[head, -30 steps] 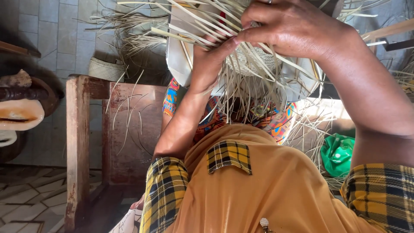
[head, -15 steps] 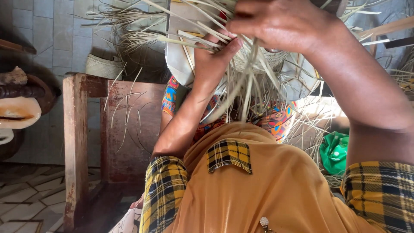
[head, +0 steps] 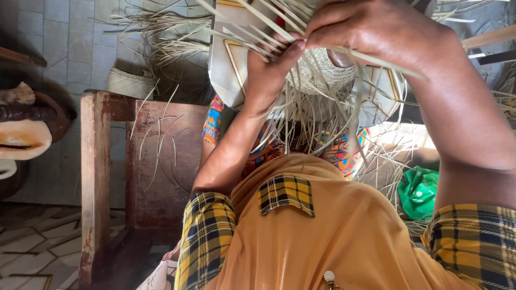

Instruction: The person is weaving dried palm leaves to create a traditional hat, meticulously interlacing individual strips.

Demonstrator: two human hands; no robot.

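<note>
Between the left hand (head: 269, 67) and right hand (head: 376, 32), pale straw strands (head: 317, 107) are pinched again. Half a second earlier those strands hung straight down; now they are splayed across the woven piece (head: 322, 75), so another strand seems laid in.

left hand (head: 269, 67) pinching straw strips (head: 301, 107) | right hand (head: 376, 32) gripping woven piece (head: 322, 75)

The only view comes from the person's head, looking steeply down and very near, hands in upper frame.

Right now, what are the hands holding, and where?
Both hands pinch pale straw strips at the edge of the woven straw piece: left hand from below, right hand from above.
</note>
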